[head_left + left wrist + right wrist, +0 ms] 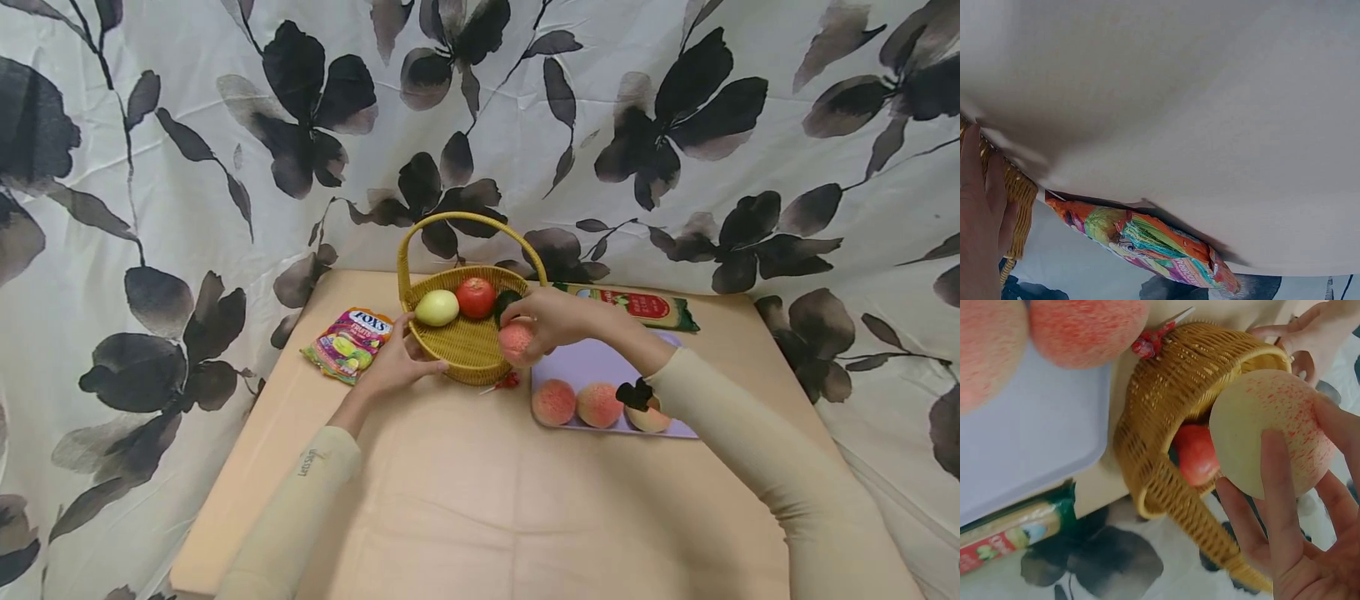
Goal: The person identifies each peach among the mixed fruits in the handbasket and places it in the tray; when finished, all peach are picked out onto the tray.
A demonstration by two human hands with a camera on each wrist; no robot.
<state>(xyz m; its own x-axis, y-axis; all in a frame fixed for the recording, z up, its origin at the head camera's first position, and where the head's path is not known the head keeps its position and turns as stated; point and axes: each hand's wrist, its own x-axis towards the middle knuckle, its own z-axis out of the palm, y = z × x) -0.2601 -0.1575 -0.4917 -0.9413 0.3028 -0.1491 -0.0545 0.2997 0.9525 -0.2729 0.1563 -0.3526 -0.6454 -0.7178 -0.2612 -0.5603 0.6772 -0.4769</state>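
Observation:
My right hand (pixel 558 318) grips a pink peach (pixel 515 344) over the right side of a yellow wicker basket (pixel 472 346). In the right wrist view, spread fingers and thumb wrap the peach (pixel 1244 434), whose near side is pale yellow. At the basket's left side, my left hand (pixel 393 360) holds the rim; in the left wrist view its fingers (pixel 971 169) lie along the woven wall. Inside the basket are a pale green fruit (pixel 437 308), a red fruit (pixel 476 297) and a dark green one (pixel 507 303), partly hidden by the right hand.
A lilac tray (pixel 588 362) stands right of the basket, with peaches (pixel 554 402) along its front edge. Behind it lies a green package (pixel 652 308). A Fox's candy bag (pixel 348 346) is left of the basket, and a small red-wrapped item (pixel 510 381) lies at its front. The basket handle arches upward.

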